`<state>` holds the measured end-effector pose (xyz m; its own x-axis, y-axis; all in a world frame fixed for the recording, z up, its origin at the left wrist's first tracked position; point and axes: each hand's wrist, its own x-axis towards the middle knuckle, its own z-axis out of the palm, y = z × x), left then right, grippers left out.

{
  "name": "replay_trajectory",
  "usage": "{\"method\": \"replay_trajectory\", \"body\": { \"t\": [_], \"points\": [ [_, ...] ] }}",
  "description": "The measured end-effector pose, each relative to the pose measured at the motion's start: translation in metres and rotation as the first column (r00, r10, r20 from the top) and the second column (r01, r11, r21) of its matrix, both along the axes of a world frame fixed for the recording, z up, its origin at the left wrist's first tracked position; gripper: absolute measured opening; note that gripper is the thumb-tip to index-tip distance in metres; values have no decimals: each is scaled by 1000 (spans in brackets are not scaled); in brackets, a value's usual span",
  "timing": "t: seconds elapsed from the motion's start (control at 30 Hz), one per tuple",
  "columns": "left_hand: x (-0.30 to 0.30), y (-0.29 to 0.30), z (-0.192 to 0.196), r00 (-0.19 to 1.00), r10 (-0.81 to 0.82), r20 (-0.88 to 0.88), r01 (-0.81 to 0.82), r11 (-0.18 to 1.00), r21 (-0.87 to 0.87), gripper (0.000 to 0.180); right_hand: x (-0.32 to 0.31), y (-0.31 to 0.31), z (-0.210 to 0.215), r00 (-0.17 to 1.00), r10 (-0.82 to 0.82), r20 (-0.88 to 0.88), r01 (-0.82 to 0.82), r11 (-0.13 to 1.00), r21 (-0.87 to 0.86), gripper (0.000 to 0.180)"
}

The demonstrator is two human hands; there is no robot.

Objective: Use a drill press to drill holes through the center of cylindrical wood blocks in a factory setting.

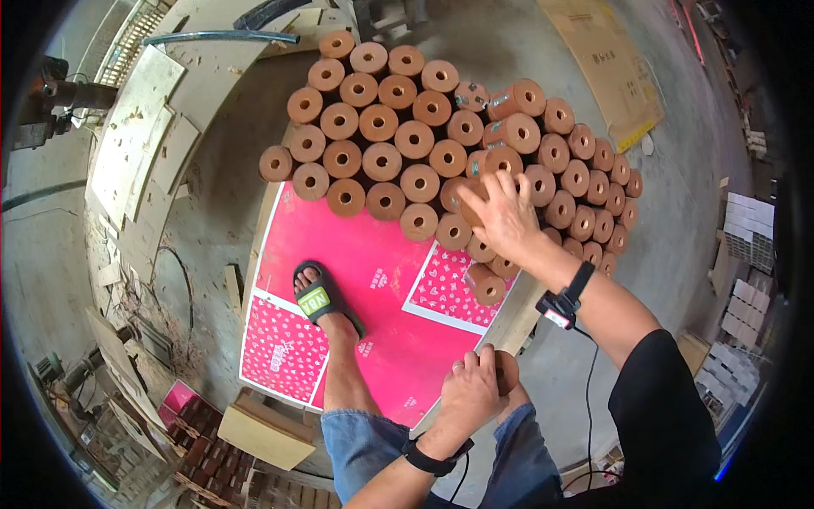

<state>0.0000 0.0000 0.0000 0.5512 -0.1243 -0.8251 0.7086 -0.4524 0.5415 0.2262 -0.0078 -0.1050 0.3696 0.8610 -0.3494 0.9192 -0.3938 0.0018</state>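
Reddish-brown cylinders (378, 123), each with a round hole in its end face, stand packed close together on a pink printed board (339, 229). Near my knees, my left hand (469, 392) is closed round one brown cylinder (507, 373), whose far side shows past the fingers. My right hand (510, 219) reaches over the pile's near right part, fingers curled on another brown cylinder (471, 204). Just below that hand, a tilted cylinder (485, 285) rests at the pile's near edge. Several cylinders beside the right hand lie on their sides, showing their long walls.
My sandalled foot (322, 293) is planted on the pink board. Pale boards (161, 127) lie at the left, with a flat cardboard sheet (606, 68) on the floor at the far right. Stacked brown blocks (208, 450) stand at the lower left. Cables hang from both wrists.
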Motion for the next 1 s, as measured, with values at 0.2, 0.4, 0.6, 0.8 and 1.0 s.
{"method": "replay_trajectory", "body": {
  "t": [0.2,0.4,0.6,0.8,1.0],
  "points": [
    [0,-6,-10,997,-22,70,20,999,30,79,-1,9,-23,992,-117,-55,126,969,213,67],
    [-5,-24,-20,999,6,44,-8,998,55,85,-12,7,-44,974,-219,-63,227,945,236,61],
    [-4,-40,-19,997,-35,72,30,997,71,83,23,-56,-6,981,-195,15,157,832,532,61],
    [-13,-61,-32,995,-87,46,85,995,43,83,9,-123,-18,968,-243,-58,250,931,268,77],
    [-17,-75,-40,996,-86,30,85,996,29,83,14,-121,-28,981,-175,-81,191,939,285,80]
  ]
}}
